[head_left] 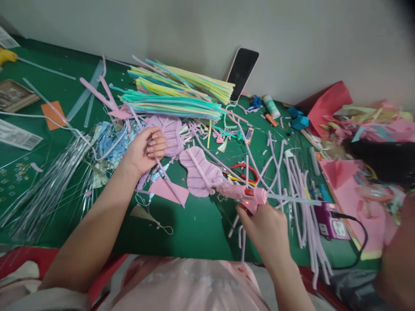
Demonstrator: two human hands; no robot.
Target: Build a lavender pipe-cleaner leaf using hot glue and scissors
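Note:
My right hand (pixel 267 231) is wrapped round the grip of a pink hot glue gun (pixel 241 193), which shows a small lit light. A glue stick (pixel 292 198) sticks out of its back. The nozzle points left, at the edge of a lilac piece made of pipe cleaners side by side (pixel 199 172); whether they touch I cannot tell. My left hand (pixel 149 149) has its fingers curled round a lilac pipe cleaner (pixel 170 183), whose lower end reaches over a pink paper card (pixel 162 193). Behind that hand lies another lilac pipe-cleaner piece (pixel 173 134).
Bundles of coloured pipe cleaners (pixel 178 93) and a phone (pixel 243 71) stand by the wall. Silver strands (pixel 48 190) spread at left. Red-handled scissors (pixel 248 170), loose lilac pipe cleaners (pixel 296 194) and a purple power socket (pixel 332 222) lie right. Another person's arm (pixel 398 246) shows there.

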